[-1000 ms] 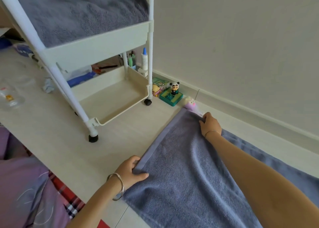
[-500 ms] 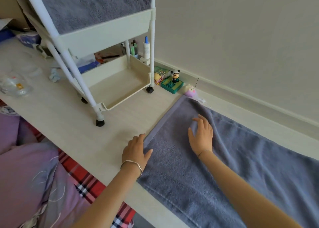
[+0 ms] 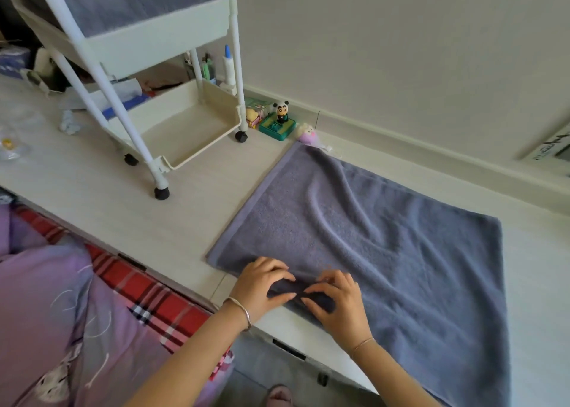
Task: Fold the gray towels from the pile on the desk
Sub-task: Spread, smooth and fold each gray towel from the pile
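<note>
Here your left hand and right hand pinch the near edge of the gray towel with curled fingers; the cloth lies ahead, its long axis running to your right.

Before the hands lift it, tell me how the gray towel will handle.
Probably floppy: the towel lies in soft ridges and bunches where the left hand and right hand pinch its near edge. Likely sags between them when lifted. Its pile probably drags, not slides, on the desk.
</note>
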A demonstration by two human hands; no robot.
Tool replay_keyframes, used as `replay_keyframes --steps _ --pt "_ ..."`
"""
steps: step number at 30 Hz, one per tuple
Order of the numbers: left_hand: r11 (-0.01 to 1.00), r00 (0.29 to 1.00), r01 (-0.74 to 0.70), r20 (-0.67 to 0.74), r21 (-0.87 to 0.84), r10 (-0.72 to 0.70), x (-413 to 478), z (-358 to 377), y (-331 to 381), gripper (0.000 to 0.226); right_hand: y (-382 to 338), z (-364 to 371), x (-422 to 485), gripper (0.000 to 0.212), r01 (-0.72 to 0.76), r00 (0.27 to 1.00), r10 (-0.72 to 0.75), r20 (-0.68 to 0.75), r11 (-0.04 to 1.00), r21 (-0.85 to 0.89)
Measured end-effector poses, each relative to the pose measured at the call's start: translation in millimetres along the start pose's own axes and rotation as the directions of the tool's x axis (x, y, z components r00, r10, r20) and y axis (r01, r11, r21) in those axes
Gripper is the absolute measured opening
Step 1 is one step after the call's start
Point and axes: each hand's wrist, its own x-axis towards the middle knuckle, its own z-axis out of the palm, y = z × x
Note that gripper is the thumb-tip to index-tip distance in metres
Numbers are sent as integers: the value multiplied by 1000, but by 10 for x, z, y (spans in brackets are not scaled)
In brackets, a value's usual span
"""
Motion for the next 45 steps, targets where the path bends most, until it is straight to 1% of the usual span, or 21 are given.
replay_keyframes --steps 3,5,8,10,13,14,16,19,21,23,25,26,28,31,33,35,38,40,41,43,45 --pt "998 998 -38 48 56 35 -44 -2 15 39 84 -137 -227 24 33 999 -29 42 993 -111" --pt "995 997 -63 57 75 59 -49 -13 8 35 121 -192 -337 25 52 997 -41 65 985 -167" --pt "990 993 -97 81 102 89 -25 -41 36 29 118 -241 -417 14 86 996 -77 48 974 -209" --pt "989 992 -106 77 98 99 -6 -44 50 31 104 -245 -414 18 96 995 -95 17 969 -229" --pt "980 986 -166 22 114 164 -14 -56 65 11 63 -278 -394 19 111 992 -124 -36 961 -252" --pt "976 982 -187 7 113 187 -27 -74 71 5 33 -301 -392 17 120 989 -137 -55 963 -242" --pt "973 980 -198 9 120 199 -78 -142 88 17 -54 -352 -406 10 137 986 -151 -70 975 -172" --pt "976 981 -190 -5 108 192 -163 -260 93 16 -132 -335 -456 8 106 992 -102 73 993 -52" --pt "982 991 -131 3 134 132 -168 -247 90 25 -95 -315 -469 20 9 985 -11 174 1000 15" --pt "984 999 0 46 180 -8 -81 -195 116 48 -19 -336 -416 29 -34 995 32 99 999 27" --pt "962 963 154 182 225 -197 51 -152 177 74 67 -372 -276 35 -32 999 31 -19 999 -26" --pt "938 921 226 255 263 -294 103 -108 181 75 105 -393 -192 40 -62 998 62 -15 996 -63" --pt "894 863 296 307 336 -401 177 -3 168 57 196 -384 -79 49 -165 980 181 88 972 -166" --pt "866 863 360 229 346 -450 208 49 166 48 323 -319 -50 55 -201 946 268 183 926 -319" --pt "856 883 381 136 349 -449 194 26 196 56 361 -303 -96 60 -156 961 229 155 913 -378" --pt "839 895 355 109 413 -433 160 -10 226 65 355 -282 -185 53 -108 981 163 106 911 -397" --pt "802 936 301 1 516 -352 83 -5 238 37 267 -251 -360 43 -41 993 81 85 919 -392" --pt "796 942 310 -55 520 -331 109 -9 228 37 231 -259 -353 41 -3 992 45 117 940 -342" --pt "806 943 313 -64 503 -326 146 -9 205 41 223 -279 -301 41 -2 990 43 133 955 -298" --pt "852 924 347 9 392 -381 274 -10 199 47 235 -331 -148 43 -47 989 77 130 975 -215" --pt "851 886 386 116 356 -450 387 55 171 53 274 -379 14 49 -91 991 111 81 972 -214"
